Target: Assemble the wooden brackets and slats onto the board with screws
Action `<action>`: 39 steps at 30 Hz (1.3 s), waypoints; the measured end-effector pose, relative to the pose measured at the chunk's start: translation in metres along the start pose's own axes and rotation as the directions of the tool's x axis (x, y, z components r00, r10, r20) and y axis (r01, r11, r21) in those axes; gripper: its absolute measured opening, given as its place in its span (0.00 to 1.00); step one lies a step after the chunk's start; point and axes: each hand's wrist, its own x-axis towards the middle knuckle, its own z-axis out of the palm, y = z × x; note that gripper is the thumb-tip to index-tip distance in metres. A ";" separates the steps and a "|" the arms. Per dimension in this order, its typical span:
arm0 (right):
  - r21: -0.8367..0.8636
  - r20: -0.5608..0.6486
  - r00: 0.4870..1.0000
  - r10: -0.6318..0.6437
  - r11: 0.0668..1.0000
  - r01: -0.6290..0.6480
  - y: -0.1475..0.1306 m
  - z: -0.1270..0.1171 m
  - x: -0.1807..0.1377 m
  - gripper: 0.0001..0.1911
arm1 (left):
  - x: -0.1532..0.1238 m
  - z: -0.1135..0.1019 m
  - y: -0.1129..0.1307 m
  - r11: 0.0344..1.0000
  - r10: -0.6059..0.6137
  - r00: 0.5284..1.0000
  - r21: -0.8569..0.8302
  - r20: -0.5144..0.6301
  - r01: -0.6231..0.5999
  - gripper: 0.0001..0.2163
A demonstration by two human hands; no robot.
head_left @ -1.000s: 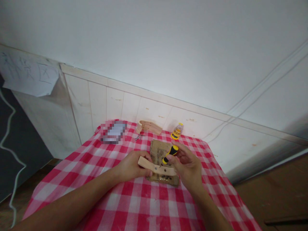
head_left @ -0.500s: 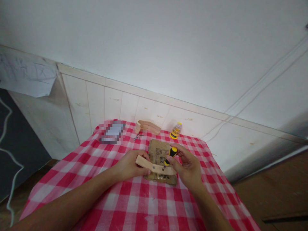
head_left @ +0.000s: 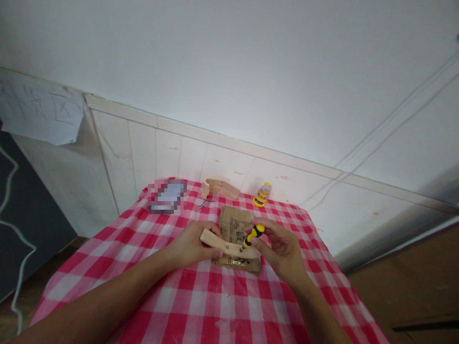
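My left hand (head_left: 190,243) grips the left end of a pale curved wooden strip (head_left: 224,244) and holds it just above a brown printed board (head_left: 236,229) on the table. My right hand (head_left: 279,246) is closed round a short yellow-and-black screwdriver (head_left: 254,235). Its tip rests on the strip near a dark hole. Both hands are at the middle of the red-and-white checked tablecloth (head_left: 201,306).
At the back of the table lie another curved wooden piece (head_left: 219,188), a small metal part (head_left: 205,204), a yellow screwdriver-bit holder (head_left: 262,193) and a blurred flat item (head_left: 167,196). A white panelled wall stands right behind. A sheet of paper (head_left: 39,110) hangs at left.
The view has shifted slightly. My right hand has tilted the screwdriver and set its tip on the strip; the strip has moved a little to the left.
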 end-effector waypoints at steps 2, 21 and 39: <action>-0.024 -0.033 0.999 0.010 1.000 -0.011 0.000 0.000 0.001 0.16 | 0.000 -0.001 0.001 1.000 -0.003 1.000 0.016 -0.004 0.003 0.14; 0.220 -0.368 0.917 0.156 0.972 -0.077 -0.030 -0.028 0.025 0.14 | 0.003 -0.004 -0.006 0.986 0.076 0.992 -0.138 -0.104 -0.091 0.20; -0.455 0.213 0.933 0.289 0.874 -0.167 0.002 -0.010 -0.010 0.11 | 0.006 -0.009 -0.022 0.976 0.085 0.995 -0.203 0.051 -0.073 0.27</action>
